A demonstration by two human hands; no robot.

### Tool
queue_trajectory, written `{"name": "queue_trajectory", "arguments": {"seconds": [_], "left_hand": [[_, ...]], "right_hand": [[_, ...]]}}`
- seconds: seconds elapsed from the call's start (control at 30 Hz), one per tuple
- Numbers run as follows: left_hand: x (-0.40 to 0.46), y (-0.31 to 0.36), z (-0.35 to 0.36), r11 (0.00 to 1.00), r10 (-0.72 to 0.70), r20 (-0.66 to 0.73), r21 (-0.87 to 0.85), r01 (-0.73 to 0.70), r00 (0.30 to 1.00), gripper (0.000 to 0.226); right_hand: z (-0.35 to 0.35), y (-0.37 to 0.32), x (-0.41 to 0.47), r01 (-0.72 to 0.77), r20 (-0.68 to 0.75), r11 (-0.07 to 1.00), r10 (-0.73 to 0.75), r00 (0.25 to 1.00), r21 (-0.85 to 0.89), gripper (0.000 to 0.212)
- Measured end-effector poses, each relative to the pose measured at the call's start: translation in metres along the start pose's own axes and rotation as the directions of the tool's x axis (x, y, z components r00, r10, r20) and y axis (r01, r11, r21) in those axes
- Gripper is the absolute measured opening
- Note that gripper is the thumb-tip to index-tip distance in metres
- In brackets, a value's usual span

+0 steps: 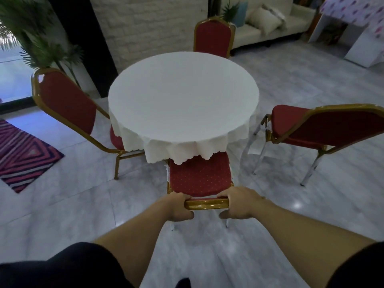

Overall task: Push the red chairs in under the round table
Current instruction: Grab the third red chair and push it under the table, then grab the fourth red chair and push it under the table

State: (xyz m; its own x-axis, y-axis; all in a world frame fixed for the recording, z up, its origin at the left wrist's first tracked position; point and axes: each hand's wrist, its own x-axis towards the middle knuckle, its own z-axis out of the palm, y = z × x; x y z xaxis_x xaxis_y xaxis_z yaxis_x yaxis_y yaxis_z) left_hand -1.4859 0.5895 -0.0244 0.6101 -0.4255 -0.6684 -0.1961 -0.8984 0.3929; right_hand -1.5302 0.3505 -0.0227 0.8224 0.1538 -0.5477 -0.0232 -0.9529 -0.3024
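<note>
Head view: both hands, left (180, 206) and right (239, 202), have fingers clamped on the near chair (200, 176) back. Push straight and level so its seat slides evenly under the desk (182, 96).

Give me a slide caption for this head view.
Both hands grip the near chair at the round table.

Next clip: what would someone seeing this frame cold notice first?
The round table under a white scalloped tablecloth fills the centre, ringed by four red padded chairs with gold frames. Nearest the camera, the left hand and right hand grip the gold top rail of the near red chair, its seat partly under the cloth. The right-side red chair stands clear of the table.
</note>
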Motion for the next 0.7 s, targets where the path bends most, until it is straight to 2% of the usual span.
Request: {"name": "queue_trajectory", "arguments": {"seconds": [0.07, 0.17, 0.23, 0.3, 0.4, 0.5, 0.6, 0.7], "left_hand": [[-0.003, 0.002, 0.001, 0.999, -0.033, -0.010, -0.017, 0.033, 0.999, 0.053], [-0.005, 0.007, -0.004, 0.997, -0.077, -0.004, -0.008, 0.077, 0.997, 0.107], [-0.003, 0.027, -0.009, 0.998, -0.059, -0.037, -0.009, 0.058, 0.998, 0.122], [-0.002, 0.052, -0.018, 0.999, -0.029, -0.096, 0.028, 0.032, 0.995, 0.126], [-0.005, 0.113, -0.029, 0.990, 0.000, -0.169, 0.139, 0.024, 0.986, 0.128], [-0.004, 0.167, -0.035, 0.984, 0.055, -0.211, 0.178, -0.017, 0.976, 0.132], [0.006, 0.222, -0.037, 0.967, 0.130, -0.227, 0.245, -0.073, 0.965, 0.118], [0.015, 0.274, -0.038, 0.953, 0.175, -0.248, 0.286, -0.100, 0.953, 0.119]], "right_hand": [[-0.006, 0.008, -0.006, 0.012, -0.002, 0.998, -0.012, 1.000, 0.066, 0.053], [-0.025, 0.025, -0.023, 0.015, 0.007, 0.991, -0.016, 1.000, 0.132, 0.085], [-0.042, 0.042, -0.040, -0.001, -0.028, 0.989, 0.005, 1.000, 0.147, 0.100], [-0.057, 0.056, -0.052, -0.030, -0.059, 0.985, 0.041, 0.997, 0.168, 0.108], [-0.078, 0.089, -0.077, -0.062, -0.127, 0.981, 0.086, 0.988, 0.182, 0.106], [-0.096, 0.125, -0.101, -0.101, -0.200, 0.978, 0.137, 0.970, 0.182, 0.106], [-0.111, 0.170, -0.127, -0.130, -0.257, 0.977, 0.171, 0.951, 0.168, 0.106], [-0.127, 0.208, -0.154, -0.151, -0.306, 0.974, 0.198, 0.931, 0.170, 0.104]]}}
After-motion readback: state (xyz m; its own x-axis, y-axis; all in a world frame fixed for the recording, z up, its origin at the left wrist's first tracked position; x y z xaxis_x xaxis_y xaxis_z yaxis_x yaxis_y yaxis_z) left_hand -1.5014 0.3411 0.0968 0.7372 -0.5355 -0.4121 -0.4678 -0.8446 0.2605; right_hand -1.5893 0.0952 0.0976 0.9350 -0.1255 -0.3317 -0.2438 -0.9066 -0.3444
